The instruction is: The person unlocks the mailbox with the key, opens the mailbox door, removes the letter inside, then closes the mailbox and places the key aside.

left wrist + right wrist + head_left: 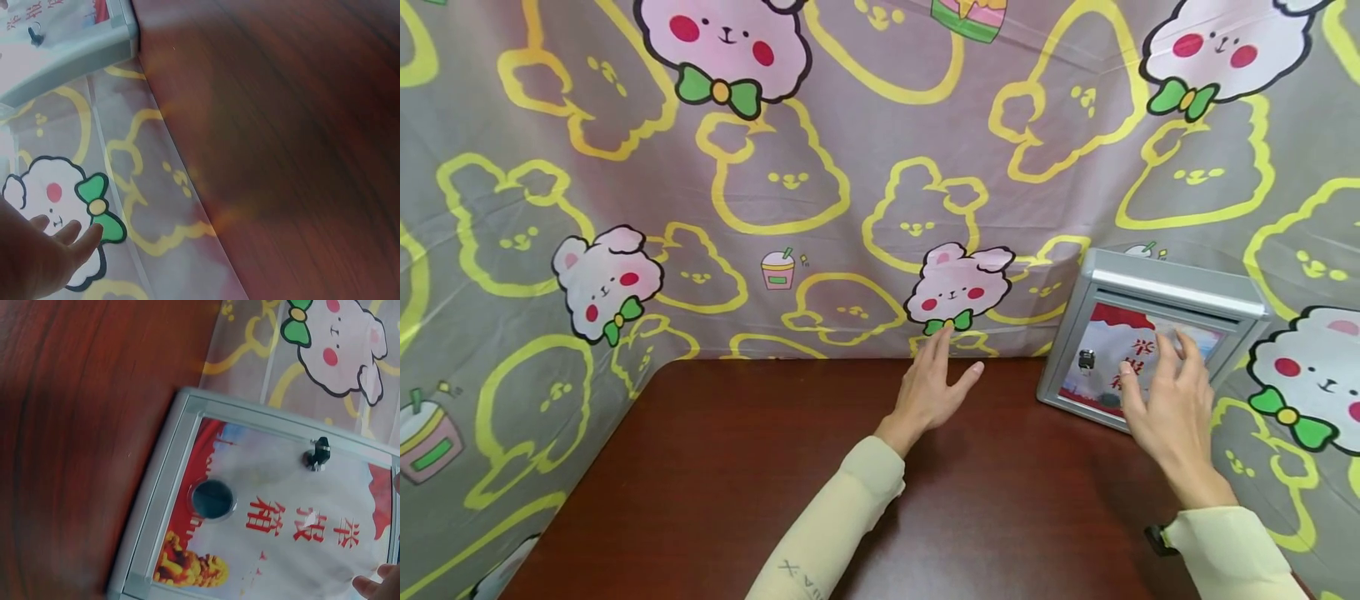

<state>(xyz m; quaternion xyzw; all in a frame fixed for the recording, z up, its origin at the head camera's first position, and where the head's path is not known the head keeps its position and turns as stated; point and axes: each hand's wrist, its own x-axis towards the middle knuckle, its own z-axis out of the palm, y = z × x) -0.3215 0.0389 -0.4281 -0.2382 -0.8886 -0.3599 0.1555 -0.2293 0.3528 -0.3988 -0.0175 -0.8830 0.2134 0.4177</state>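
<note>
A grey metal-framed box [1180, 287] with a slot near its top and red Chinese characters on its front stands at the right of the table. My right hand [1176, 408] is in front of the box, its fingers spread and slightly bent, holding nothing; whether the fingertips touch the box cannot be told. On the front panel sit a small black key or latch [320, 453] and a dark round disc [211, 499]. My left hand [928, 392] reaches over the back of the table, left of the box, with fingers extended and nothing in it.
The dark red-brown wooden table [722, 475] spreads below both arms. A grey curtain [842, 242] with yellow outlines and white cartoon rabbits hangs behind the table and along its sides. A black band [1161, 540] shows at the right cuff.
</note>
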